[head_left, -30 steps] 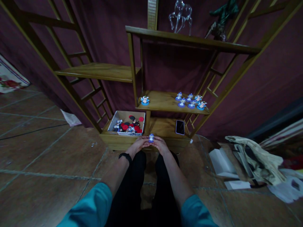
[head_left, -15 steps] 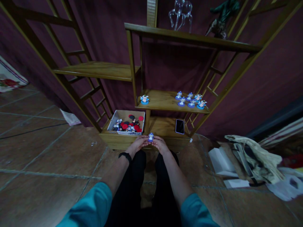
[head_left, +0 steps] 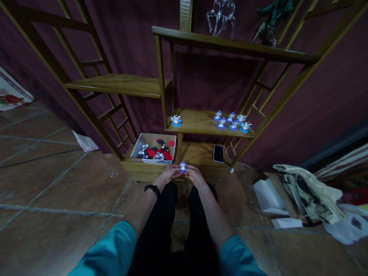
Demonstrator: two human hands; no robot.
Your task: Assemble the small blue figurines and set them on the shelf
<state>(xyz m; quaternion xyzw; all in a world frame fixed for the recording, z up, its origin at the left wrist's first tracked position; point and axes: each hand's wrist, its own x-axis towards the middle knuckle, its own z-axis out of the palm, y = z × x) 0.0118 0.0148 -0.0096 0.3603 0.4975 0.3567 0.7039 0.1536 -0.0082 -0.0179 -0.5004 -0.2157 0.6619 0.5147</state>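
Between my two hands I hold a small purple-and-white figurine, upright on its purple round base. My left hand has its fingers closed on the left side of the base. The fingers of my right hand grip it from the right. Just beyond my left hand is an open cardboard box with red and black discs and loose figurine parts inside. On the shelf above, several purple figurines and blue-based figurines stand together at the right. One more blue-based figurine stands at the left end.
A phone lies on the lower board at the right. Glass horse legs and a dark green statue stand on the top shelf. Bags and cloth lie on the tiled floor at right.
Both hands keep hold of the figurine in nearly the same place. The view has shifted very slightly; nothing on the shelves has moved.
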